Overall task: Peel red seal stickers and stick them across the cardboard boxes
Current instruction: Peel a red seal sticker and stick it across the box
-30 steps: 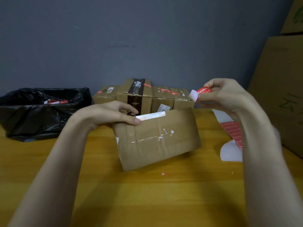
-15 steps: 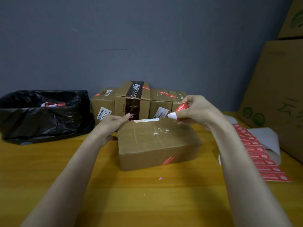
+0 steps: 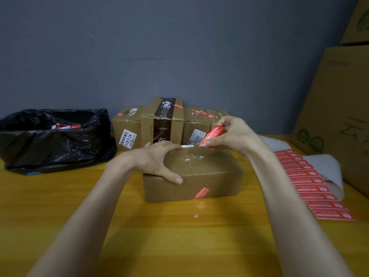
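A brown cardboard box (image 3: 207, 172) lies flat on the yellow table, with one red seal sticker (image 3: 200, 193) on its front face. My left hand (image 3: 157, 160) grips the box's left top corner, thumb on the near edge and fingers over the far edge. At the far top edge of the box my right hand (image 3: 229, 134) pinches a peeled red seal sticker (image 3: 213, 133); the sticker's lower end touches that edge. The sheet of red seal stickers (image 3: 311, 182) lies on the table to the right.
Several sealed cardboard boxes (image 3: 161, 122) stand in a row against the wall behind. A black rubbish bag (image 3: 52, 140) with scraps sits at the left. Large cartons (image 3: 343, 108) stand at the right edge. A small red scrap (image 3: 196, 215) lies in front of the box.
The box went from tilted up to lying flat on the table. My right hand brought the peeled sticker down to the box's far edge. My left hand spread over the box's left corner.
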A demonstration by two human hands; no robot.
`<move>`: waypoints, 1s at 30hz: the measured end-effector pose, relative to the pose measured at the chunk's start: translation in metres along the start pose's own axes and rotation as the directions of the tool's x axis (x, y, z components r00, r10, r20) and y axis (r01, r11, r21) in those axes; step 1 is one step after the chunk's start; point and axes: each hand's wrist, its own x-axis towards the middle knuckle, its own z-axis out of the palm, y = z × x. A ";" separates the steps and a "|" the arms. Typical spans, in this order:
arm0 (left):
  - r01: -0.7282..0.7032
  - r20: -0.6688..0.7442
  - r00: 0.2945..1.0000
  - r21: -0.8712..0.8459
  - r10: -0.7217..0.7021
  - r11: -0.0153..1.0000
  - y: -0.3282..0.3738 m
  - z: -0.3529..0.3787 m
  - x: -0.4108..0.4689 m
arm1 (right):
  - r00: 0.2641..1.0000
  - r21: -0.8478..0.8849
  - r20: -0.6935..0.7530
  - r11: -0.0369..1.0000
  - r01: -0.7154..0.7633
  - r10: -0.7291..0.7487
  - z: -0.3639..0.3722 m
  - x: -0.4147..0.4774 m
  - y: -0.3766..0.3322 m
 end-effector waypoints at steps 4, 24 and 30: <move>-0.076 -0.225 0.974 -0.183 0.033 0.980 0.007 -0.002 -0.001 | 0.997 0.065 0.044 0.996 0.067 -0.070 0.008 0.000 -0.002; -0.199 -0.437 0.869 -0.739 -0.233 0.644 0.031 -0.006 0.000 | 0.990 0.337 0.143 0.941 -0.043 -0.006 0.017 -0.010 -0.012; -0.128 -0.419 0.872 -0.691 -0.251 0.711 0.029 -0.006 -0.002 | 0.987 0.332 0.148 0.936 -0.115 0.069 0.015 -0.008 -0.010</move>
